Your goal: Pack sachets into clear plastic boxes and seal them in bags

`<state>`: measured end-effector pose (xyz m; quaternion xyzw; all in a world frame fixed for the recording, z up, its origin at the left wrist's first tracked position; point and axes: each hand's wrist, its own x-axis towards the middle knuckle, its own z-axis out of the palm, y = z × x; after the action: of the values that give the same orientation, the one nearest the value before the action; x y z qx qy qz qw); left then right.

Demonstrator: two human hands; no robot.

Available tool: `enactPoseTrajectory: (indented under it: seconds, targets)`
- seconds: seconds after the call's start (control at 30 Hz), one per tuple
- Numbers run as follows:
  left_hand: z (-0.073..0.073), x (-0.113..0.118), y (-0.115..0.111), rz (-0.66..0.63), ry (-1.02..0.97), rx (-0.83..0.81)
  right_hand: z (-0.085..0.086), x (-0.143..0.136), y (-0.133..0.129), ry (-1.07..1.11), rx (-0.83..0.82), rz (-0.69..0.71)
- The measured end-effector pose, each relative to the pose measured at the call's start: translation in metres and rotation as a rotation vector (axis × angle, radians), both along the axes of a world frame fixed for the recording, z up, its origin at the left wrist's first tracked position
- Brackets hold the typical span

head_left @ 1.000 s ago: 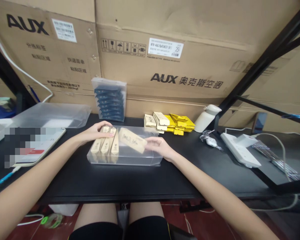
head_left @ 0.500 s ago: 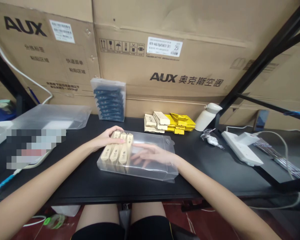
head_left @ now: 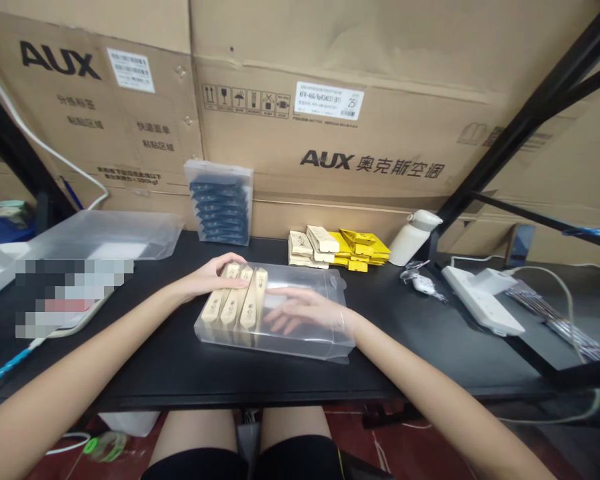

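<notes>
A clear plastic box [head_left: 300,343] lies on the black desk with its end flap toward the right. Three cream paper packets [head_left: 253,310] with black lettering stand side by side in its left end. My left hand [head_left: 215,277] grips the box's far left corner, thumb over the top near the packets. Through the open right end, my right hand [head_left: 305,310] reaches inside the box. Its fingers are stretched out and apart, and the index fingertip is at the rightmost packet. Nothing is held in that hand.
Behind stand a clear box of dark blue packets [head_left: 220,210], cream packets [head_left: 323,243], yellow packets [head_left: 363,250] and a white bottle [head_left: 413,240]. To the right are an earphone case [head_left: 423,283] and a power strip [head_left: 480,307]. An empty clear box [head_left: 150,233] lies left.
The hands and the box hold nearly the same place. Inside the box, the rightmost packet's top leans slightly more to the right. The camera view has shifted a little.
</notes>
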<state>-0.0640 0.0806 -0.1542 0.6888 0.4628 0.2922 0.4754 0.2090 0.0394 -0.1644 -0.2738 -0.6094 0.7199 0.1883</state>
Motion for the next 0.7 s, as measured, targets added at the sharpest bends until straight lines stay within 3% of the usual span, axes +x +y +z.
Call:
enactPoseTrajectory:
  seconds: [0.13,0.27,0.33,0.5,0.6,0.7]
  targets:
    - [0.001,-0.008,0.004,0.028,0.018,-0.003,-0.006,0.009,0.011,-0.025,0.026,-0.126]
    - [0.003,-0.022,0.01,0.054,0.009,-0.035,-0.011,0.024,0.027,-0.104,0.197,-0.421]
    - [0.005,-0.029,0.012,0.076,0.016,-0.044,-0.013,0.033,0.034,-0.206,0.373,-0.577]
    - [0.01,-0.039,0.012,0.097,0.038,-0.048,-0.017,0.049,0.045,-0.426,1.068,-0.94]
    - [0.01,-0.044,0.014,0.07,0.05,-0.053,-0.018,0.051,0.051,-0.402,1.309,-1.004]
    - [0.008,-0.046,0.015,0.057,0.053,-0.047,-0.022,0.05,0.056,-0.399,1.384,-0.89]
